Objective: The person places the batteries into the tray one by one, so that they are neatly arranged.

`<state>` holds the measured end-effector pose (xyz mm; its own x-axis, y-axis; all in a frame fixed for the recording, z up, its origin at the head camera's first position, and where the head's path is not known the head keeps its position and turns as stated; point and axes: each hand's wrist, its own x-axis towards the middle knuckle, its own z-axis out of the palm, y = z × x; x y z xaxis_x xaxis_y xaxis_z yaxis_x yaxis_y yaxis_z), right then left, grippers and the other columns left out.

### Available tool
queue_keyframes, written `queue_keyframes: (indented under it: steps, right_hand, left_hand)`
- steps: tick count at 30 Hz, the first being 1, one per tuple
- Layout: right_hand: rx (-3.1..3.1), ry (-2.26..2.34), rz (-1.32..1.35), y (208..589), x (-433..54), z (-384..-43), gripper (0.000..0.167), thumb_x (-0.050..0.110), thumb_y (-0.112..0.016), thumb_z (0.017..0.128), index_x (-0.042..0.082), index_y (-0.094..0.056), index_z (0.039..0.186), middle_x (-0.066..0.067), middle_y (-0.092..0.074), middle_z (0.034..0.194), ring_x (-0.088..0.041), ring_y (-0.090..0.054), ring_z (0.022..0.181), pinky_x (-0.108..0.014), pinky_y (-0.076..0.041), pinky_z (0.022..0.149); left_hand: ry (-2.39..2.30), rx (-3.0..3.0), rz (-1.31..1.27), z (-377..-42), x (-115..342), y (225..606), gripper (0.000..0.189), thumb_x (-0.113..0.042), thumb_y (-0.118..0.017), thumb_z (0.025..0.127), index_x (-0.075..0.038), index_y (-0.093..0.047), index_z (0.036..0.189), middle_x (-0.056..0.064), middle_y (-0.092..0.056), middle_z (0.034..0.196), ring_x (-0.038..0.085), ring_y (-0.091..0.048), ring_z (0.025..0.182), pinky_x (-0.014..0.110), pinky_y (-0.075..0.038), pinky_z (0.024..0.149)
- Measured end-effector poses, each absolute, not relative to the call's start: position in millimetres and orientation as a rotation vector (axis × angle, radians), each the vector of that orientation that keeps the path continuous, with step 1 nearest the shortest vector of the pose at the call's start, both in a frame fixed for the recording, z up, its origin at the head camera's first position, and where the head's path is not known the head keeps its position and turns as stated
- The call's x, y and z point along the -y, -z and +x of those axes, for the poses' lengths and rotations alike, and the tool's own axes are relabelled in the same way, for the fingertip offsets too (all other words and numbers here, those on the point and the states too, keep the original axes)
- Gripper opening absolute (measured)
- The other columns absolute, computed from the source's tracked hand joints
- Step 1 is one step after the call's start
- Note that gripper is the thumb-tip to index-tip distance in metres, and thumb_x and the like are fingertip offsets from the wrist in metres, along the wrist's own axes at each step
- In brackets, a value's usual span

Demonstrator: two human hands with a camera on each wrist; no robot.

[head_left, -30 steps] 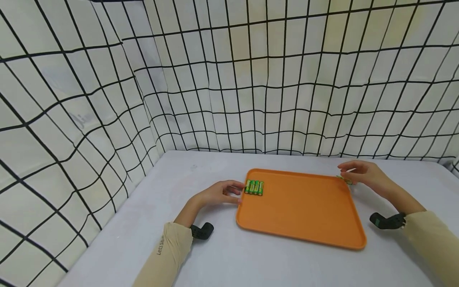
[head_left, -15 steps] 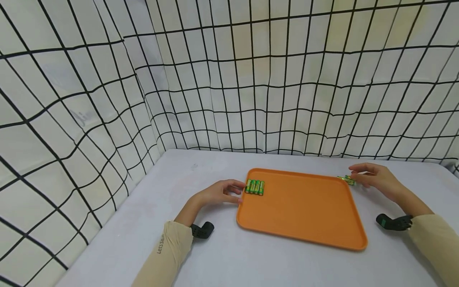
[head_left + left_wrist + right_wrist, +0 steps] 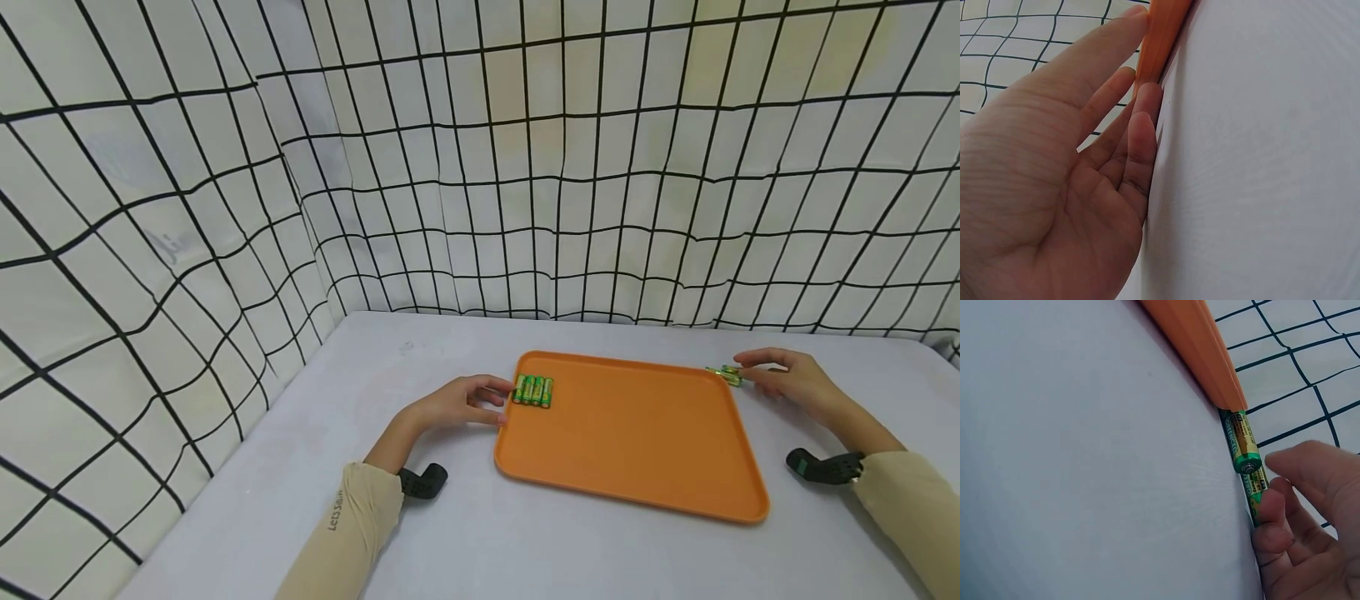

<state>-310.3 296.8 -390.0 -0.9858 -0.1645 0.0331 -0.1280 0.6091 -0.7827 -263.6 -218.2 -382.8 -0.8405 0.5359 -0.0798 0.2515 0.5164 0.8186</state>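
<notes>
My left hand [image 3: 453,404] rests at the left edge of an orange tray [image 3: 630,433], thumb and fingertips against its rim; the left wrist view shows the thumb touching the orange side wall [image 3: 1163,37]. Just inside that edge, several green batteries [image 3: 532,391] lie side by side in a row. My right hand [image 3: 798,385] is beside the tray's far right corner, near a small group of loose batteries [image 3: 726,376] on the table. In the right wrist view, a green and gold battery [image 3: 1242,440] lies against the tray corner. Loosely bent fingers [image 3: 1272,509] are by another battery [image 3: 1254,487], partly hidden; the thumb stands apart.
The tray sits on a white-covered table [image 3: 450,533]. Behind and to the left, a black net [image 3: 555,179] hangs in front of white sheeting. Each wrist wears a black camera band, as on the left wrist camera [image 3: 426,482].
My right hand has moved right, away from the tray's corner, and dipped slightly; more of the loose batteries there now show. My left hand and the row of batteries have stayed in place.
</notes>
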Motion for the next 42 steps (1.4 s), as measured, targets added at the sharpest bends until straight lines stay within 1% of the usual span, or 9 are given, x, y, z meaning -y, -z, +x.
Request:
queue_keyframes:
  steps: [4,9,15,20,27,33,35,39,42]
  right_hand:
    - [-2.803,1.277,-0.232,391.4,-297.1,-311.2,0.052,0.029,-0.061,0.097,-0.008,-0.052,0.132,0.007,-0.061,0.087,-0.007,-0.051,0.070,-0.025,-0.045,0.060]
    - [-2.806,1.232,-0.215,393.6,-297.8,-312.6,0.050,0.024,-0.061,0.096,-0.011,-0.052,0.131,0.002,-0.064,0.095,-0.006,-0.052,0.070,-0.024,-0.045,0.061]
    - [-2.809,1.207,-0.179,394.6,-298.7,-315.0,0.052,0.025,-0.063,0.095,-0.010,-0.052,0.132,0.002,-0.064,0.091,-0.008,-0.053,0.072,-0.024,-0.046,0.062]
    - [-2.844,1.186,-0.181,397.9,-301.2,-314.2,0.051,0.027,-0.062,0.096,-0.010,-0.053,0.131,0.000,-0.065,0.089,-0.009,-0.053,0.070,-0.024,-0.047,0.061]
    - [-2.870,1.203,-0.157,399.7,-301.9,-310.7,0.051,0.027,-0.063,0.095,-0.009,-0.054,0.130,0.001,-0.064,0.085,-0.008,-0.053,0.069,-0.023,-0.047,0.060]
    - [-2.858,1.272,-0.129,398.1,-301.8,-305.6,0.055,0.030,-0.065,0.094,-0.010,-0.053,0.131,0.004,-0.065,0.092,-0.006,-0.055,0.068,-0.023,-0.047,0.059]
    - [-2.849,1.292,-0.112,397.5,-301.9,-304.5,0.057,0.032,-0.066,0.093,-0.009,-0.053,0.131,0.007,-0.064,0.092,-0.005,-0.055,0.069,-0.022,-0.047,0.059]
    - [-2.840,1.296,-0.093,396.2,-302.1,-302.3,0.060,0.036,-0.066,0.093,-0.007,-0.053,0.131,0.012,-0.061,0.088,-0.004,-0.054,0.070,-0.022,-0.047,0.060]
    - [-2.837,1.301,-0.096,395.1,-301.8,-300.1,0.061,0.038,-0.066,0.093,-0.007,-0.053,0.132,0.012,-0.060,0.083,-0.005,-0.052,0.069,-0.023,-0.046,0.059]
  left_hand:
    - [-1.243,-2.436,0.651,-263.7,217.7,383.0,0.054,-0.018,-0.074,0.088,-0.010,-0.054,0.137,0.007,-0.062,0.127,0.021,-0.057,0.118,0.033,-0.047,0.095]
    - [-1.246,-2.435,0.642,-262.4,216.6,381.7,0.054,-0.018,-0.074,0.088,-0.010,-0.054,0.138,0.007,-0.062,0.127,0.021,-0.057,0.118,0.033,-0.047,0.095]
    - [-1.261,-2.425,0.631,-263.2,217.1,382.6,0.054,-0.018,-0.074,0.088,-0.010,-0.054,0.138,0.007,-0.062,0.127,0.021,-0.057,0.117,0.033,-0.046,0.095]
    - [-1.256,-2.424,0.635,-263.8,216.8,382.7,0.055,-0.019,-0.074,0.088,-0.010,-0.054,0.138,0.007,-0.062,0.127,0.020,-0.058,0.116,0.033,-0.046,0.095]
    - [-1.265,-2.421,0.630,-264.0,216.7,383.5,0.055,-0.017,-0.075,0.088,-0.010,-0.054,0.138,0.007,-0.062,0.128,0.020,-0.058,0.117,0.032,-0.047,0.095]
    - [-1.257,-2.426,0.619,-264.3,216.6,383.1,0.055,-0.018,-0.075,0.087,-0.010,-0.055,0.138,0.007,-0.063,0.126,0.019,-0.059,0.115,0.031,-0.047,0.093]
    - [-1.252,-2.429,0.613,-264.2,216.8,383.1,0.055,-0.018,-0.075,0.087,-0.011,-0.055,0.138,0.007,-0.063,0.125,0.019,-0.059,0.114,0.031,-0.047,0.093]
    - [-1.248,-2.431,0.604,-264.0,216.9,383.1,0.055,-0.019,-0.075,0.088,-0.012,-0.054,0.138,0.006,-0.062,0.126,0.019,-0.059,0.114,0.032,-0.047,0.093]
    - [-1.252,-2.431,0.602,-264.0,217.0,383.1,0.055,-0.019,-0.075,0.087,-0.012,-0.054,0.138,0.007,-0.062,0.126,0.019,-0.059,0.114,0.033,-0.047,0.094]
